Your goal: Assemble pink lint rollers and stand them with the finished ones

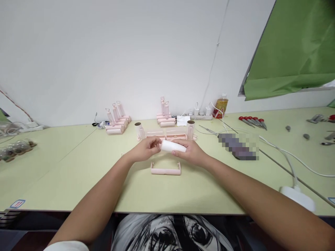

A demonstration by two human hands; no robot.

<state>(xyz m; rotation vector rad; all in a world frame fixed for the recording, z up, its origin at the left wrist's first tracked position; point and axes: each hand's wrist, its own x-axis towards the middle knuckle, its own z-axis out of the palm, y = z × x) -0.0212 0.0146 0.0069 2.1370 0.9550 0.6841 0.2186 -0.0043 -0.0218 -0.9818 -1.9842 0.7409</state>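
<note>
My right hand (193, 152) is wrapped round a white paper roll (169, 146), which lies almost level above the table. At the roll's left end, the fingers of my left hand (146, 149) are pinched together; what they grip there is too small to make out. Below the hands, a pale pink bracket-shaped shell (165, 172) rests on the table with its two short arms pointing away from me. Just beyond my hands are open pink cases (176, 137), partly hidden, with an upright roll showing a brown core (191, 128) at their right.
Pink lint rollers with clear handles stand in a left group (115, 129) and a middle group (167, 122). A power strip (205, 117), a bottle (221, 105), tweezers (208, 129) and red-handled tools (252, 121) lie behind. White cables (295, 159) cross the right side.
</note>
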